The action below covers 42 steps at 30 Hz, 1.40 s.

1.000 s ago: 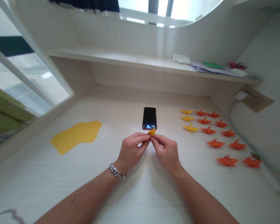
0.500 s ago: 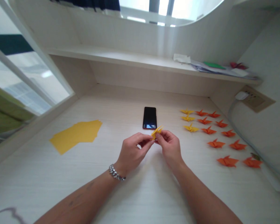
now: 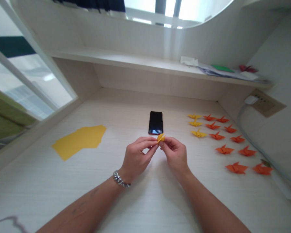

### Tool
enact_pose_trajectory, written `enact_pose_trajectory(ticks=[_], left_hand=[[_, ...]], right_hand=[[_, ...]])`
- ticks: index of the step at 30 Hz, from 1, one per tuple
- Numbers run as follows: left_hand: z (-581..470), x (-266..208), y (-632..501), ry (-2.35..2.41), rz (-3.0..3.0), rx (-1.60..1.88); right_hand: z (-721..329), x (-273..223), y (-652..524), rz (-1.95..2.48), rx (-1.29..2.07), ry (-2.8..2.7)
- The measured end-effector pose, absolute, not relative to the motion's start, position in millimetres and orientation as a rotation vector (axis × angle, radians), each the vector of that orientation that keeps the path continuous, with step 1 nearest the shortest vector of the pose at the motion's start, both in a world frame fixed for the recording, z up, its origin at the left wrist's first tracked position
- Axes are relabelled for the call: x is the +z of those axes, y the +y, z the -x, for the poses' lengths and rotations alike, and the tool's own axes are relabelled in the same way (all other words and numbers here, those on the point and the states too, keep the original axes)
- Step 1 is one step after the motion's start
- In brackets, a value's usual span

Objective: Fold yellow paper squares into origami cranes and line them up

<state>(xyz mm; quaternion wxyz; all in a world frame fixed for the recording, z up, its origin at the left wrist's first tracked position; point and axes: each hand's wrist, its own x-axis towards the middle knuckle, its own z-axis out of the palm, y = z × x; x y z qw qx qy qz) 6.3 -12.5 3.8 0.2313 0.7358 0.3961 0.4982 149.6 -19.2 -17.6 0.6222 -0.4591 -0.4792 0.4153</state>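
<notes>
Between my fingertips is a small folded yellow paper crane [image 3: 160,138], raised over the desk just in front of a black phone [image 3: 156,122]. My left hand [image 3: 139,155], with a silver chain bracelet on its wrist, pinches the crane's left side between thumb and fingers. From the other side, my right hand [image 3: 176,153] grips it, thumb toward me and fingers behind. The fingers hide part of the folds. On the right of the desk lie finished yellow cranes [image 3: 199,133] and several orange cranes [image 3: 224,149] in rows.
A fanned stack of yellow paper sheets [image 3: 79,140] lies on the left. Behind the desk runs a shelf [image 3: 135,61] with papers [image 3: 223,72] at its right end. A cable [image 3: 252,142] drops from the wall socket [image 3: 266,103] along the right edge.
The yellow crane has turned in my fingers, and its pointed ends no longer stick out to the upper right. My right fingers have shifted slightly; both hands stay in nearly the same place.
</notes>
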Motion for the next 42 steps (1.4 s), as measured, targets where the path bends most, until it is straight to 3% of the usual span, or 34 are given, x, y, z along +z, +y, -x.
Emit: enact_pose_trajectory(ticks=[11,22,42], left_hand=[[-3,-4,-9,1.157,-1.832,1.242],[-3,-11,1,1.010,-1.439,1.257],[-8,-6,-9,1.013,-1.564,1.047]], right_hand=[[-150,-12,-23,1.123,0.871,-1.220],[-151,-18,-20,1.057,1.020,-1.219],[-152,-16,-17,1.148,1.031,-1.106]])
